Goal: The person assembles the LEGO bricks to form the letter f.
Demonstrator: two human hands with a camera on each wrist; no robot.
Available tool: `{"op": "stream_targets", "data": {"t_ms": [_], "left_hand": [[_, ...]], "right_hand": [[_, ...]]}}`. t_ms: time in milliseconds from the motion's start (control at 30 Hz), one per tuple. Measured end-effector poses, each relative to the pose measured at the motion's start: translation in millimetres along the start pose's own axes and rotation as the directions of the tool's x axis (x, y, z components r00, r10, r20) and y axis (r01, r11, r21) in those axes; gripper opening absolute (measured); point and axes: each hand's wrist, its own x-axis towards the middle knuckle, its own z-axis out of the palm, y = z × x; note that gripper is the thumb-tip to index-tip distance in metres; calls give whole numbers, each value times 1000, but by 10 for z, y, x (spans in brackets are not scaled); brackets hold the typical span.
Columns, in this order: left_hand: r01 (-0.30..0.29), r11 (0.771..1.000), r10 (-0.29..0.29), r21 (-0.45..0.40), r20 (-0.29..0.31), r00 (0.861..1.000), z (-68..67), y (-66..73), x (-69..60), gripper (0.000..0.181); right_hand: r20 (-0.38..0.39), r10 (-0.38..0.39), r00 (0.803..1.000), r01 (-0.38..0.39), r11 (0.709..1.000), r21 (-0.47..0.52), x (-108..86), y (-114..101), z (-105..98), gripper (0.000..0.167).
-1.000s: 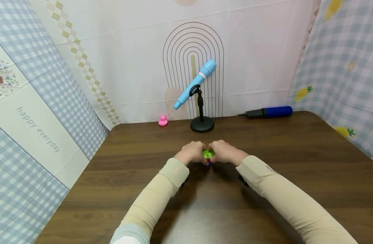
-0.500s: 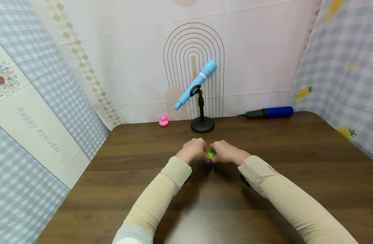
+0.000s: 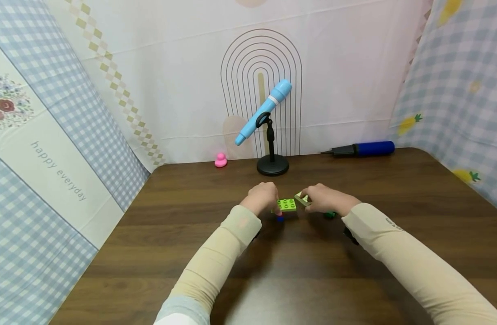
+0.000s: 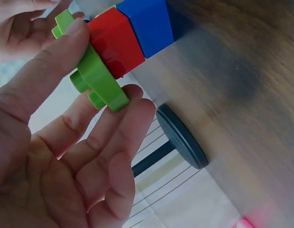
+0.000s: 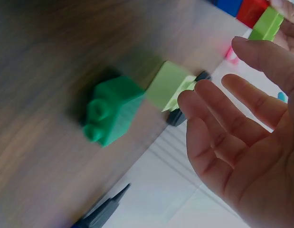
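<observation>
My left hand [image 3: 261,198] pinches a lime-green toy building brick plate [image 4: 101,78] between thumb and fingers. Below the plate, a red brick [image 4: 116,42] and a blue brick [image 4: 149,28] are stacked, the blue one lowest, close to the tabletop. To the right, my right hand [image 3: 327,198] has its fingers loosely spread, and nothing shows in its grasp. By its fingertips is a pale yellow-green brick [image 5: 169,86]. A dark green brick [image 5: 113,109] lies on the table beside that one, partly hidden by the right hand in the head view.
A light-blue microphone [image 3: 264,110] sits in a black stand [image 3: 273,165] behind the hands. Along the back edge of the brown table [image 3: 281,271] are a pink duck [image 3: 221,160] and a blue-and-black hand pump [image 3: 360,149]. Patterned cloth hangs behind and at both sides.
My right hand has moved off the lime-green plate to the right, beside the pale yellow-green brick. More of the plate now shows, and the dark green brick has come into view. The left hand keeps its hold.
</observation>
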Motion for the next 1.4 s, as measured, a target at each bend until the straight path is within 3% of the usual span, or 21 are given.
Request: {"op": "stream_targets", "data": {"t_ms": [333,767,933,1200,1400], "left_hand": [[-20,1000,20,-3,-10,1000,6,4,-13,30],[-12,1000,12,4,10,1000,-27,-17,-18,30],[-21,1000,21,1,18,1000,-38,-11,-26,29],[-15,1000,15,3,23,1000,-24,2,-28,29],[-15,1000,15,0,24,1000,-29,14,-22,29]], "right_hand": [[-36,25,999,-27,999,-31,-100,153,-60,38],[-28,197,980,-197,980,12,-238,434,-21,47],[-22,201,979,-200,980,17,-246,512,39,46],[-4,216,976,-216,976,34,-242,527,119,27],[-43,187,982,-185,982,38,-239,490,107,30]]}}
